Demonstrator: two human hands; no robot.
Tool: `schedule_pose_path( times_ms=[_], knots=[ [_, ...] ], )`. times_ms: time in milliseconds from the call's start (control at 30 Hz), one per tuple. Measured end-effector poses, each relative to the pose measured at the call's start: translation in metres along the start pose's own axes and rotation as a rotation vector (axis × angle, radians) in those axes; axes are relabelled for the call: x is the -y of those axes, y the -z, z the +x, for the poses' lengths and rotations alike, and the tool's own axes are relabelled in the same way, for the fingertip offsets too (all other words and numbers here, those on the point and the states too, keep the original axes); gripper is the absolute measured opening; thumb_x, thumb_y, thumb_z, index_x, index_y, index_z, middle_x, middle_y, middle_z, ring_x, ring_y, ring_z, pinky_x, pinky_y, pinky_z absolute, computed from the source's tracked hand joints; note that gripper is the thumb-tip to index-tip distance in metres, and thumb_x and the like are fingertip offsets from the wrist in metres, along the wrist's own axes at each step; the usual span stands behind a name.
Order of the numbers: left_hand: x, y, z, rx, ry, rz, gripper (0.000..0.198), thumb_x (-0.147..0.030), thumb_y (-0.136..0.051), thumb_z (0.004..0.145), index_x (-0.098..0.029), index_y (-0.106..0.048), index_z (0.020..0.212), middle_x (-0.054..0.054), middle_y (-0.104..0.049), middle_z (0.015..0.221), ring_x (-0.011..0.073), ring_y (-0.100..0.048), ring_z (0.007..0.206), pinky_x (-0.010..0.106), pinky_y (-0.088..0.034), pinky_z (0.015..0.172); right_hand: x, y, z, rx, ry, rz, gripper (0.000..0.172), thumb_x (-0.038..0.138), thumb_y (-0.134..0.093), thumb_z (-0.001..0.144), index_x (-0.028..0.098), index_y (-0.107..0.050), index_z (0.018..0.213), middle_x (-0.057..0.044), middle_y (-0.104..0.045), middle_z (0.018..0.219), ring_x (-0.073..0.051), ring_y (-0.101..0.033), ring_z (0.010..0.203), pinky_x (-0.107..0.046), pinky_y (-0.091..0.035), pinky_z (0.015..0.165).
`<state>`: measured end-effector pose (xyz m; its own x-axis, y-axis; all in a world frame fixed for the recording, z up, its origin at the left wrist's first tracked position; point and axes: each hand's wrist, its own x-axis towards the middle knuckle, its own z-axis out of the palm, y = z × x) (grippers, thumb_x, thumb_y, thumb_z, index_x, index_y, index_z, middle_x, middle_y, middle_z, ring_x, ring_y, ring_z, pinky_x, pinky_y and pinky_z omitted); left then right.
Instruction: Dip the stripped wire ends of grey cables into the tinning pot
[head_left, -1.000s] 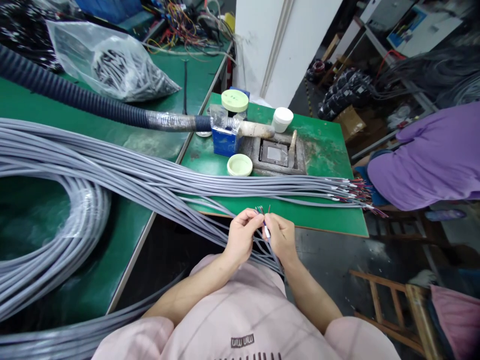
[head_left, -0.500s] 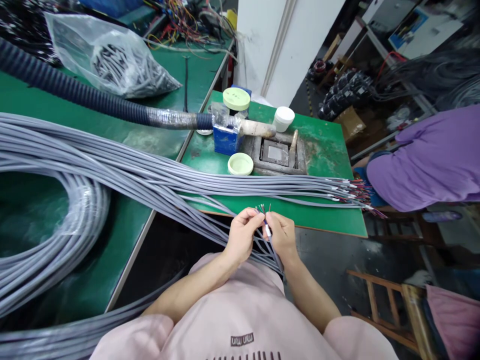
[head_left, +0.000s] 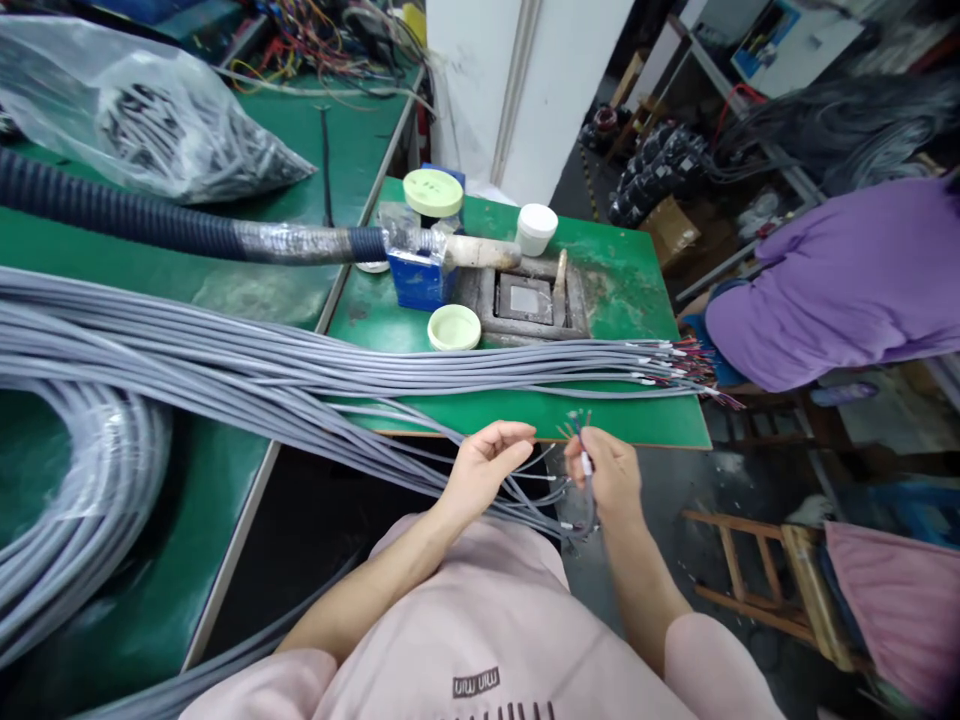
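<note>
In my right hand is the end of a grey cable, pinched between the fingers. A white sleeve sits near its end, and several thin coloured wires fan out above the fingertips. My left hand is apart from it, thumb and fingers separated, with nothing between them. Below and between the hands hang more grey cable ends, some with white-marked tips. Beyond my hands a long bundle of grey cables lies across the green table, its coloured wire ends at the right.
A solder-pot-like square metal unit holds a wooden-handled tool. Around it are a blue box, a pale green lid, a white tub and a ribbed hose. Coiled cables lie left. A person in purple is at right.
My hands have moved apart. The left has let go of the wires and opened, while the right has carried the cable end to the right. The camera view has shifted slightly.
</note>
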<state>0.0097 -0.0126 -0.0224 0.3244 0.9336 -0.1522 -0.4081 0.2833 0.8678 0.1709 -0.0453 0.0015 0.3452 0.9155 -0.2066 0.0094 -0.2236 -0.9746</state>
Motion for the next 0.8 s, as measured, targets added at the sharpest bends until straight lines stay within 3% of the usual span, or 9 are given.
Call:
schedule_pose_path(
  times_ms=[133,167,233,267,333,433,633,800],
  knots=[
    [-0.008,0.007,0.007,0.110,-0.351,0.530,0.013,-0.029,-0.065,0.083,-0.019,-0.071,0.087,0.005,-0.070,0.085,0.0156,-0.063,0.081,0.030,-0.049,0.076,-0.028,0.078,-0.009,-0.233,-0.121,-0.019,0.043,0.060,-0.062,0.072,0.019,-0.057,0.058,0.007,-0.040,0.036,-0.007,-0.034,0.031,-0.021,-0.027,0.036],
    [-0.010,0.010,0.012,0.120,-0.446,0.668,0.013,-0.029,-0.063,0.085,-0.020,-0.071,0.090,0.006,-0.070,0.087,0.0165,-0.063,0.083,0.032,-0.049,0.078,-0.038,0.097,-0.013,-0.282,-0.153,-0.133,0.044,0.060,-0.058,0.074,0.019,-0.058,0.058,0.006,-0.042,0.037,-0.009,-0.037,0.032,-0.022,-0.029,0.037],
    [-0.015,0.017,0.023,0.105,-0.592,0.920,0.016,-0.028,-0.060,0.087,-0.020,-0.070,0.096,0.007,-0.071,0.091,0.0185,-0.062,0.085,0.034,-0.047,0.078,-0.059,0.131,-0.021,-0.257,-0.282,-0.521,0.040,0.053,-0.054,0.079,0.019,-0.060,0.058,0.001,-0.053,0.043,-0.012,-0.048,0.038,-0.023,-0.035,0.043],
    [-0.018,0.021,0.030,0.084,-0.637,1.033,0.017,-0.028,-0.058,0.088,-0.020,-0.070,0.098,0.007,-0.071,0.093,0.0195,-0.062,0.087,0.035,-0.046,0.078,-0.068,0.142,-0.025,-0.214,-0.364,-0.751,0.039,0.047,-0.053,0.080,0.019,-0.058,0.053,-0.001,-0.055,0.043,-0.012,-0.051,0.040,-0.024,-0.036,0.045],
    [-0.021,0.026,0.042,0.037,-0.681,1.215,0.020,-0.028,-0.055,0.090,-0.019,-0.069,0.100,0.008,-0.071,0.096,0.0214,-0.060,0.090,0.036,-0.045,0.077,-0.082,0.152,-0.032,-0.173,-0.430,-0.975,0.035,0.039,-0.053,0.080,0.020,-0.057,0.050,-0.003,-0.060,0.048,-0.014,-0.058,0.046,-0.024,-0.037,0.050],
    [-0.024,0.025,0.053,0.011,-0.665,1.426,0.023,-0.027,-0.054,0.090,-0.018,-0.068,0.105,0.009,-0.070,0.100,0.0239,-0.058,0.091,0.037,-0.042,0.075,-0.087,0.133,-0.037,-0.044,-0.371,-0.916,0.031,0.038,-0.048,0.082,0.021,-0.061,0.059,-0.003,-0.066,0.057,-0.015,-0.063,0.052,-0.024,-0.041,0.054],
    [-0.019,0.014,0.049,-0.042,-0.618,1.620,0.030,-0.029,-0.058,0.087,-0.020,-0.065,0.114,0.011,-0.065,0.110,0.0290,-0.054,0.098,0.042,-0.037,0.079,-0.051,0.050,-0.018,0.395,-0.183,-0.424,0.028,0.040,-0.052,0.084,0.017,-0.067,0.085,-0.001,-0.066,0.065,-0.011,-0.061,0.051,-0.021,-0.045,0.051],
    [-0.016,0.016,0.049,-0.058,-0.659,1.661,0.027,-0.029,-0.057,0.087,-0.020,-0.065,0.111,0.011,-0.064,0.105,0.0287,-0.054,0.095,0.040,-0.038,0.077,-0.031,0.007,0.009,0.465,-0.147,-0.076,0.028,0.039,-0.059,0.082,0.015,-0.066,0.093,0.002,-0.065,0.062,-0.008,-0.058,0.046,-0.020,-0.047,0.047]
  ],
)
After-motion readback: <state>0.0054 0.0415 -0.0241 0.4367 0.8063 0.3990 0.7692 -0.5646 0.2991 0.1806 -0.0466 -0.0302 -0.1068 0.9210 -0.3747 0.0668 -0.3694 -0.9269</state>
